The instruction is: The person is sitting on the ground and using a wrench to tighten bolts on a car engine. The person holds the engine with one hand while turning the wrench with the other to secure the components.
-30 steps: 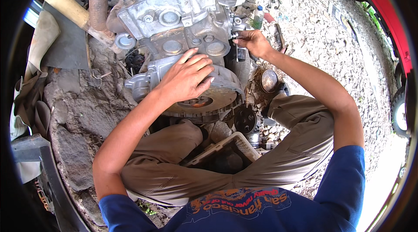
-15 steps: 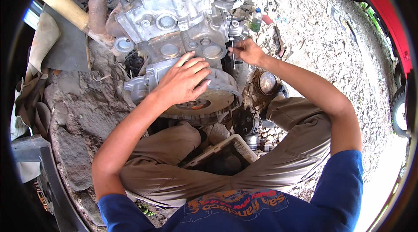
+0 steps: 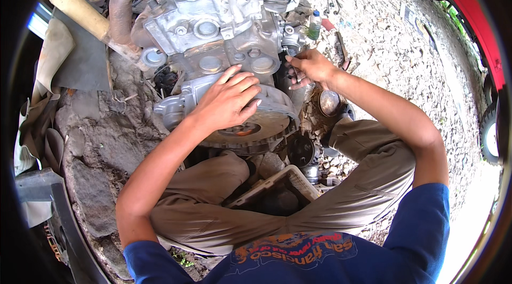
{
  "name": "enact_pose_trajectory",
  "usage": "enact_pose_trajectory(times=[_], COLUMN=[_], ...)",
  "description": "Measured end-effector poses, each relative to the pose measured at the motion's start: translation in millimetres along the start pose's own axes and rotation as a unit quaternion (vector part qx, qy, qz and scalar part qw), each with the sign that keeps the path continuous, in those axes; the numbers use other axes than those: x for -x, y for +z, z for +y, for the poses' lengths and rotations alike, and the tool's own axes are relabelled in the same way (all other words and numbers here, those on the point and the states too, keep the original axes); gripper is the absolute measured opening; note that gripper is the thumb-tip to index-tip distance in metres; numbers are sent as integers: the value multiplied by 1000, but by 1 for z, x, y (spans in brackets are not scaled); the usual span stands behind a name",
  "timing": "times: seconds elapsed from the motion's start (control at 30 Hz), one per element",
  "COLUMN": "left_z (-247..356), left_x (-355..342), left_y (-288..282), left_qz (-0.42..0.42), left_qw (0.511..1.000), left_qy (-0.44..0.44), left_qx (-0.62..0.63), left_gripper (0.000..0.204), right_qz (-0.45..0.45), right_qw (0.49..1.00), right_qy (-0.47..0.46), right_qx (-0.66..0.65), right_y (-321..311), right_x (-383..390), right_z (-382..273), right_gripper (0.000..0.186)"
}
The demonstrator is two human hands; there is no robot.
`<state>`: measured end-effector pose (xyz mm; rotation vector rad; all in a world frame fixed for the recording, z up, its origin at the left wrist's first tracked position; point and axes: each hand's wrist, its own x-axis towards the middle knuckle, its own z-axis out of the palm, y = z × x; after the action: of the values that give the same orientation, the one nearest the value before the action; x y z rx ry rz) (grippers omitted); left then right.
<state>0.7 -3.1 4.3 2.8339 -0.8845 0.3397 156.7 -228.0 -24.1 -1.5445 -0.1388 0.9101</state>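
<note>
A grey metal engine [image 3: 184, 49] stands in front of me, with its round bell housing [image 3: 280, 108] on the near side. My left hand [image 3: 228, 102] lies open on the top of this housing, fingers spread and nothing in them. At the engine's right side my right hand [image 3: 313, 68] is closed, its fingertips pinching a slim metal tool [image 3: 297, 77]. Most of that tool is hidden by the fingers, so its exact kind does not show. Just beyond this hand sits a small metal fitting [image 3: 289, 38] attached to the engine's side.
A plastic bottle [image 3: 314, 24] with green liquid stands on the gravel at right. Between my legs is a crate [image 3: 266, 184], with a black round part [image 3: 301, 149] beside it. A rusty pipe [image 3: 121, 12] curves at the engine's left. A red vehicle [image 3: 469, 23] is at far right.
My right hand has come slightly back toward me and to the right, away from the engine's side, with the slim tool tilting in its fingers. My left hand stays on the housing.
</note>
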Motion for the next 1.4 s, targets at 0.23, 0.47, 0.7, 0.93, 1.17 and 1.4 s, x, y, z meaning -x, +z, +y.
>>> enact_pose_trajectory(times=[0.23, 0.47, 0.7, 0.93, 1.17, 1.4], left_z=[-1, -2, -1, -1, -1, -1], left_x=[1, 3, 2, 1, 3, 1], left_y=[1, 2, 1, 1, -1, 3], left_qz=[-1, 4, 1, -1, -4, -1], left_qw=[1000, 1000, 1000, 1000, 1000, 1000], left_qy=[-1, -1, -3, -3, -5, -3], left_qx=[-5, -3, -2, 2, -8, 1], left_gripper=[26, 26, 27, 27, 26, 26], right_qz=[52, 23, 17, 8, -36, -78], right_qw=[999, 998, 996, 991, 993, 996], right_qy=[-15, 7, -14, -35, -6, 21], right_qx=[-5, 65, 85, 126, 116, -42], right_y=[0, -11, -17, -19, -4, -15], right_x=[-3, -15, -30, -36, -11, -7], right_z=[12, 32, 50, 51, 8, -8], right_gripper=[37, 42, 53, 48, 36, 26])
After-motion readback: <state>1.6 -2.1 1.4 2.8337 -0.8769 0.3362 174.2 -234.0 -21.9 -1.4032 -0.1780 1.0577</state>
